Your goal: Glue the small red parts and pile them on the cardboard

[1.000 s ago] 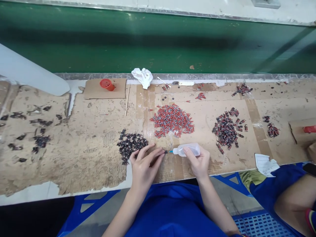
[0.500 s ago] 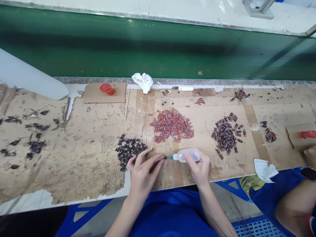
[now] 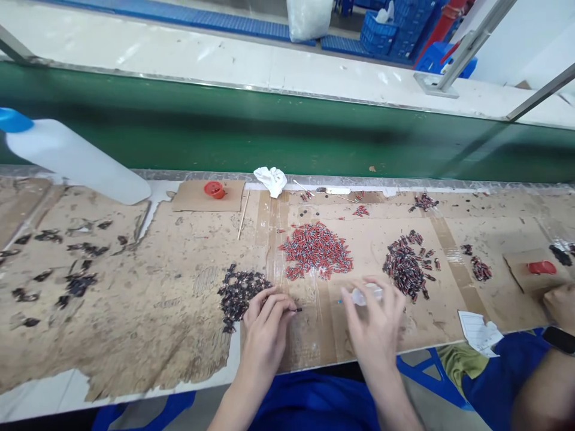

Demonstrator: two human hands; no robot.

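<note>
Head view shows two bare hands over a counter (image 3: 58, 392) covered with worn, taped cardboard (image 3: 179, 293). Fingers of the left hand (image 3: 268, 320) are pinched together around a small dark piece (image 3: 298, 310), which pokes out at their tips toward the right hand (image 3: 377, 323). Behind the left hand, and partly covered by it, lies a heap of black parts (image 3: 242, 293). The right hand is blurred, its thumb and forefinger spread apart, with a small translucent bottle (image 3: 368, 296) just behind them; I cannot tell whether the other fingers grasp it. Its blue tip (image 3: 340, 301) points left, toward the dark piece but well apart from it. Beyond the hands, between them, is a heap of red-and-silver parts (image 3: 318, 248), and to its right a heap of dark and red pieces (image 3: 406, 269). Farther back are a red cup (image 3: 214, 190) on a cardboard scrap (image 3: 193, 202), a thin stick (image 3: 243, 215), a crumpled white tissue (image 3: 270, 181) and a cotton swab (image 3: 303, 188). At far left slants a large white bottle (image 3: 85, 158) with a blue cap. Near the front edge, right, hangs a paper slip (image 3: 478, 332), and a co-worker's hand (image 3: 561, 305) is at the picture's right edge.
</note>
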